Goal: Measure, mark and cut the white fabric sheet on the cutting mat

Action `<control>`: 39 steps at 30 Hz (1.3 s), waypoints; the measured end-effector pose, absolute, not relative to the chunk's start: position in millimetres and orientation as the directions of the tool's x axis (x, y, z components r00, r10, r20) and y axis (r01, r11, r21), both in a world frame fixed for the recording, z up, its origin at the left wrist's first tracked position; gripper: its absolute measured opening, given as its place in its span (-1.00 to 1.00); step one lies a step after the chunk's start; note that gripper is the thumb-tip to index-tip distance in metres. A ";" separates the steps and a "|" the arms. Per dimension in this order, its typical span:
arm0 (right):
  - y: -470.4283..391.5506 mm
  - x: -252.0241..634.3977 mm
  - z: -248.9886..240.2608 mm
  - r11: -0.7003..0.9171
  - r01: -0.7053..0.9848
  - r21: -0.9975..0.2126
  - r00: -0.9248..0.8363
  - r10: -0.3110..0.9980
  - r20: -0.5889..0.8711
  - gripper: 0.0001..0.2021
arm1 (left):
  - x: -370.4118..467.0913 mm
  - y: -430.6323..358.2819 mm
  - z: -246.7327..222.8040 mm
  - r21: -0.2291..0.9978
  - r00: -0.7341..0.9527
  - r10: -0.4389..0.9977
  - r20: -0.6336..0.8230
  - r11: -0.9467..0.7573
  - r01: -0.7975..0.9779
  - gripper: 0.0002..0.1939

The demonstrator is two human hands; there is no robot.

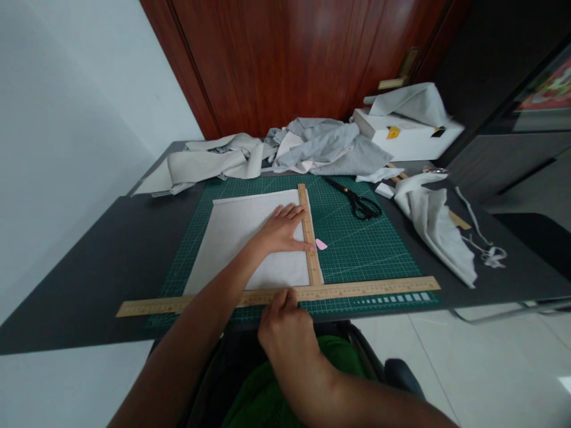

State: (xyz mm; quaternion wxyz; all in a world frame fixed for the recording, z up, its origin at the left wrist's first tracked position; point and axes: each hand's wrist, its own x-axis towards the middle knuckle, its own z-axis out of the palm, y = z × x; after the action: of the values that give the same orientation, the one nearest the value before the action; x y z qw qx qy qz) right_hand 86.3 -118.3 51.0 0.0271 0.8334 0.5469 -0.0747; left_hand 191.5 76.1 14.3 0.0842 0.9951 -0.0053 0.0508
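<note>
My left hand (pixel 283 230) lies with fingers spread on a short wooden ruler (pixel 314 267), thumb and fingertips pressing it onto a white cloth (pixel 232 238) near the cloth's right edge. Across the cloth's near edge runs a long wooden ruler (pixel 366 289), meeting the short one's near end. My right hand (pixel 288 324) is closed, with curled fingers at the long ruler's near edge; its palm side is hidden. Just right of the short ruler is a small pink piece (pixel 321 244), apparently tailor's chalk. Beneath everything is a green cutting mat (pixel 357 255).
Black-handled scissors (pixel 359 202) rest on the mat's far right. Grey fabric (pixel 321 142) and pale folded cloth (pixel 214 163) are heaped at the back, beside a white box (pixel 401 137). A crumpled cloth (pixel 437 220) and cord (pixel 475 220) lie on the dark table (pixel 111 249).
</note>
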 end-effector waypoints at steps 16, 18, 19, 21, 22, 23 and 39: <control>-110.1 90.0 63.0 -0.402 0.914 -0.053 0.373 0.885 -0.278 -0.63 | 189.0 77.8 14.8 0.157 0.995 0.004 0.095 -0.988 -0.011 0.17; -111.1 89.8 61.6 -0.372 0.928 -0.026 0.354 0.902 -0.247 -0.65 | 189.2 77.4 15.1 0.161 0.995 -0.003 0.096 -0.987 -0.018 0.14; -112.5 89.7 60.2 -0.352 0.936 -0.016 0.339 0.912 -0.230 -0.66 | 189.4 77.0 15.2 0.162 0.995 -0.002 0.098 -0.987 -0.018 0.15; -116.6 89.5 56.5 -0.322 0.947 0.005 0.318 0.933 -0.171 -0.66 | 190.1 76.4 15.2 0.162 0.996 0.000 0.093 -0.987 -0.016 0.18; -119.1 89.3 54.5 -0.318 0.948 0.012 0.316 0.939 -0.135 -0.66 | 190.5 76.1 15.0 0.162 0.996 0.000 0.087 -0.987 -0.015 0.20; -121.5 89.1 52.7 -0.318 0.948 0.016 0.318 0.943 -0.100 -0.67 | 190.9 75.9 14.9 0.163 0.997 0.000 0.081 -0.987 -0.014 0.21; -112.3 109.8 51.8 -0.370 0.903 -0.219 0.370 0.928 -0.044 -0.72 | 191.3 74.7 15.2 0.148 0.998 0.001 0.070 -0.989 -0.010 0.13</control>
State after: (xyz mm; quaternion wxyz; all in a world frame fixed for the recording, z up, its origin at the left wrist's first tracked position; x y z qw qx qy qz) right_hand 109.8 -112.3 51.8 -0.0792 0.8239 0.5554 -0.0798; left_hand 191.3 74.7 15.2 0.0741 0.9966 -0.0022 0.0352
